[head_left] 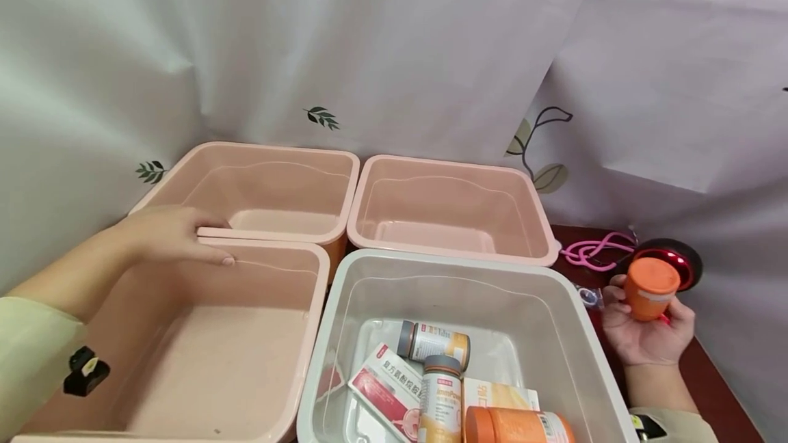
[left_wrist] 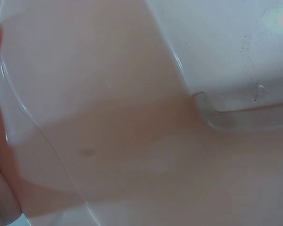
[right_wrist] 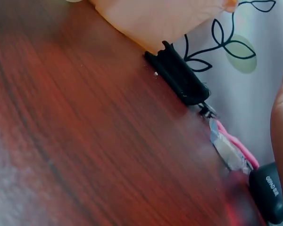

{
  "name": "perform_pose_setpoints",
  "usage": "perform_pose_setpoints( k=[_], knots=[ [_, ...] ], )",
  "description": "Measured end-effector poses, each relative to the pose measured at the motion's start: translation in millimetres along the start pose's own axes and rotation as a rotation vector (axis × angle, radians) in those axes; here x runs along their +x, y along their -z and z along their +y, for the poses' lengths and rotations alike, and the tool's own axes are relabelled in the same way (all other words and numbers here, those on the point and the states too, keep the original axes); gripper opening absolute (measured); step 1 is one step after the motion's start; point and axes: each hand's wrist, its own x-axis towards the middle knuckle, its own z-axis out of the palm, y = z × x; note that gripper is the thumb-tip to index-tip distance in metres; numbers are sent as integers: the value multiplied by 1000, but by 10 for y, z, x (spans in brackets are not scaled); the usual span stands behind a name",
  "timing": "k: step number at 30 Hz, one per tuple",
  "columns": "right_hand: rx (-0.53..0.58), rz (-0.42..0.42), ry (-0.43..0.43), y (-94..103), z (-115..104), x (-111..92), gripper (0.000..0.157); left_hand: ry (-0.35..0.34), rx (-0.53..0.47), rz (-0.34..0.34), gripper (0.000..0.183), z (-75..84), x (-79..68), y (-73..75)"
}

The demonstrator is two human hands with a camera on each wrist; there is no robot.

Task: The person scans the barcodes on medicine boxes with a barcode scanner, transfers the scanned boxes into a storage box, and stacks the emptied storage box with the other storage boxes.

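Note:
My left hand (head_left: 175, 232) grips the rim of the front-left pink bin (head_left: 320, 320), with the thumb on its inside and the fingers over the adjoining rim of the back-left pink bin (head_left: 295, 150). In the left wrist view only part of the hand shows, beside the bin's inner wall (left_wrist: 132, 155). At the far right, my right hand (head_left: 649, 340) holds an orange bottle (head_left: 652, 286) with its orange lid up. Right behind the bottle is a round black scanner (head_left: 688, 258) with red lights. In the right wrist view the bottle is out of sight.
A grey bin (head_left: 554, 279) holds several things: two grey-capped bottles (head_left: 440, 395), an orange bottle (head_left: 520, 426) and medicine boxes (head_left: 388, 388). Behind it stands another pink bin (head_left: 455, 166). A pink cord (head_left: 591, 251) lies on the dark red table (right_wrist: 85, 132) near the scanner.

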Motion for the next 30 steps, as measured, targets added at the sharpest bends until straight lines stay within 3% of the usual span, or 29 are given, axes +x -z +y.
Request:
perform_pose_setpoints(
  k=[7, 11, 30],
  knots=[
    [76, 334, 116, 56, -39, -19, 50, 20, 14, 0, 58, -30, -55, -13],
    [84, 463, 147, 63, -70, -36, 48, 18, 22, 3, 58, -12, -38, -7],
    [93, 618, 169, 90, -131, -52, 41, 15, 20, 1, 55, 22, 1, 12]
  ],
)
